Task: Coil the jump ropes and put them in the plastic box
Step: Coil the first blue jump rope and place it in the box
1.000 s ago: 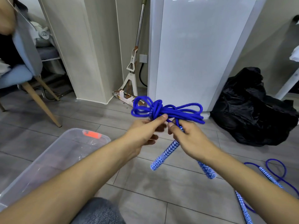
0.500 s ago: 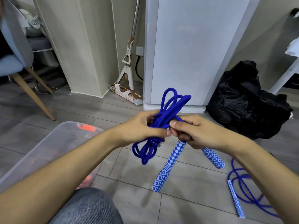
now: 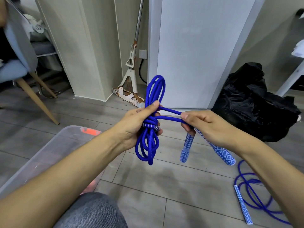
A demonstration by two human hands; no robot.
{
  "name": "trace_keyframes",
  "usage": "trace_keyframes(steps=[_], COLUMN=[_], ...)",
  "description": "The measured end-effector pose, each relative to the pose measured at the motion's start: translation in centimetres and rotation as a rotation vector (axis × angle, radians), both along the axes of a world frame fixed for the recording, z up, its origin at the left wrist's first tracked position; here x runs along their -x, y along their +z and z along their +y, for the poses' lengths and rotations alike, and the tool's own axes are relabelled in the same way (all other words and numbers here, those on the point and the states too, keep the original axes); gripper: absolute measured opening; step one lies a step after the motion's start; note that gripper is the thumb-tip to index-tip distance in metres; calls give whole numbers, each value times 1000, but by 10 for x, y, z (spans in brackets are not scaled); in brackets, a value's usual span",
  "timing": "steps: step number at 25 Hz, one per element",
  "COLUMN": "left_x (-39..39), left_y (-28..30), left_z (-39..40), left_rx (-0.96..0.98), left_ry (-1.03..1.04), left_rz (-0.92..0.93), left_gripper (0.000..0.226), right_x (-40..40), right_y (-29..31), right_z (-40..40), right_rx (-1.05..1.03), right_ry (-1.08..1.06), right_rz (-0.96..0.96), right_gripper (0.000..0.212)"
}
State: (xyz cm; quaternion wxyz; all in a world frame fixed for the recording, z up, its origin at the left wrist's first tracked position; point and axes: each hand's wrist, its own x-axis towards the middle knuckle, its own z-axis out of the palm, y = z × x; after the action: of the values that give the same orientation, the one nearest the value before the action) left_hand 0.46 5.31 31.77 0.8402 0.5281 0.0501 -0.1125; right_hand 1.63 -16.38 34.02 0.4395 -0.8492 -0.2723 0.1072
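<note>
The left hand (image 3: 136, 124) grips a bundled blue jump rope (image 3: 150, 129) mid-frame; the right hand (image 3: 205, 125) pinches two strands beside it, patterned handles (image 3: 186, 148) dangling. Grey plank flooring (image 3: 148, 186) spreads below — clear plastic box (image 3: 49, 150) at eight o'clock, second rope (image 3: 250, 195) at four, black rubbish bag (image 3: 256, 102) at two, mop (image 3: 131, 66) at twelve.

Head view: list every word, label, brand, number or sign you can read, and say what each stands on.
No text can be read with certainty.
Cardboard sleeve at the mop's foot: printing along its edge, too small and blurred to read.
Mop head bracket: a small dark mark, unreadable.
Jump rope handles: only a blue-and-white diamond pattern, no lettering.
Plastic box: orange latch, no legible label.
</note>
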Motion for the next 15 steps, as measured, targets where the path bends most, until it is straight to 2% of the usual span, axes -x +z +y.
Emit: trace_keyframes(steps=[2,6,13,15], left_x=[-3,-11,-21,-22], left_y=[1,-5,-20,-26], left_z=[3,12,22,26], left_rx=[15,-95,-246,-235], left_ry=[44,101,143,142], left_rz=[11,16,-30,10], left_gripper=[28,26,28,27], right_x=[-2,-5,-3,-1], right_y=[-6,-12,-13,-16], right_z=[3,0,-4,-4], right_rx=[-39,-154,6,88], right_ry=[7,5,15,26], right_rz=[57,348,416,461], right_gripper=[46,40,42,43])
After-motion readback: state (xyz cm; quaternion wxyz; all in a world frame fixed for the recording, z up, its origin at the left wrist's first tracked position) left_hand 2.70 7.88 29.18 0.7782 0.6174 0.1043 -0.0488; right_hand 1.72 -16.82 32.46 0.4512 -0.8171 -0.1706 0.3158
